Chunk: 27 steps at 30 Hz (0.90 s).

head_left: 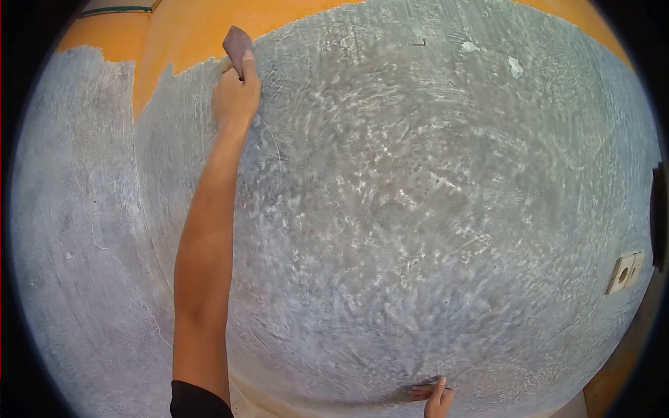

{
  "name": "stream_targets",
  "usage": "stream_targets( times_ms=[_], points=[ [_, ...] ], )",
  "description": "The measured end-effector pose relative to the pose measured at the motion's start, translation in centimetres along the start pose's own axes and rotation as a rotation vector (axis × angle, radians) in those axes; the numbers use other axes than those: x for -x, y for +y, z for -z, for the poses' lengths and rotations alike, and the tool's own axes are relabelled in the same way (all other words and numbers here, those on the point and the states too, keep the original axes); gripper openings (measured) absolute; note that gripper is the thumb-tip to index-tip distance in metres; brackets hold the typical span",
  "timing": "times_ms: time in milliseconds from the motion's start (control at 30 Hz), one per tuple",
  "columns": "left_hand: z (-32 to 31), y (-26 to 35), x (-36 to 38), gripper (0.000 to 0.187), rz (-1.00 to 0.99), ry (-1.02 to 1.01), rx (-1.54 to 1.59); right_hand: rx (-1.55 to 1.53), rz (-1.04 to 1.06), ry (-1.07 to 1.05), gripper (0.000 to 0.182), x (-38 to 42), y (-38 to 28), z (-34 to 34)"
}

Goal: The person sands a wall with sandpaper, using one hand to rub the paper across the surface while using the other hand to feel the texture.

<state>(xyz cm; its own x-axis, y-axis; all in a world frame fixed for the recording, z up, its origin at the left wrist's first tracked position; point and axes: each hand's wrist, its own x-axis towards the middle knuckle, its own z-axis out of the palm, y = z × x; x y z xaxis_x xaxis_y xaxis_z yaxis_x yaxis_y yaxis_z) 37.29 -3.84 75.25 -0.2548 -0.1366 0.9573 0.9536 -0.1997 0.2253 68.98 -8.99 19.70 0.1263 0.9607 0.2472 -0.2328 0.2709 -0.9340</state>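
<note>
My left hand (238,90) is raised high on the left part of the wall. Between its thumb and fingers it grips a folded, brownish-purple piece like sandpaper (237,46), close to the ragged border between orange paint (195,28) and the rough grey wall surface (390,209). Low down, near the bottom edge of the view, my right hand (435,397) is at the wall with its thumb up and its fingers stretched to the left. Nothing shows in it, and its shadow falls on the wall.
A white wall socket (624,273) is at the far right, with a dark object (658,216) beyond it. A small nail or hook (421,43) sticks out near the top, beside pale chipped spots (516,67). A corner line runs down the left side.
</note>
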Motion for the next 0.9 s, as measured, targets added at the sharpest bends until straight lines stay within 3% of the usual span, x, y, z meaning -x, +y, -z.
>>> stream_targets(
  times_ms=[67, 167, 267, 767, 900],
  points=[
    [0.6, 0.2, -0.2, 0.064, 0.097, -0.023, 0.047, -0.026, -0.003, 0.009, 0.061, 0.2, -1.1, -0.4],
    [-0.7, 0.6, 0.3, 0.063, -0.05, 0.035, -0.006, 0.054, -0.041, 0.037, 0.062, -0.1, -0.2, 0.0],
    [0.1, 0.4, -0.2, 0.063, 0.104, -0.015, -0.039, 0.02, -0.027, 0.035, 0.063, 0.3, -1.6, -0.4],
    [-1.2, 0.4, 0.0, 0.063, 0.047, 0.048, -0.01, 0.089, -0.017, 0.043, 0.059, 0.1, -0.2, 0.1],
    [-1.0, 0.6, 0.5, 0.063, -0.051, 0.054, 0.092, 0.059, -0.019, 0.046, 0.058, 0.2, -0.4, -0.1]
  ],
)
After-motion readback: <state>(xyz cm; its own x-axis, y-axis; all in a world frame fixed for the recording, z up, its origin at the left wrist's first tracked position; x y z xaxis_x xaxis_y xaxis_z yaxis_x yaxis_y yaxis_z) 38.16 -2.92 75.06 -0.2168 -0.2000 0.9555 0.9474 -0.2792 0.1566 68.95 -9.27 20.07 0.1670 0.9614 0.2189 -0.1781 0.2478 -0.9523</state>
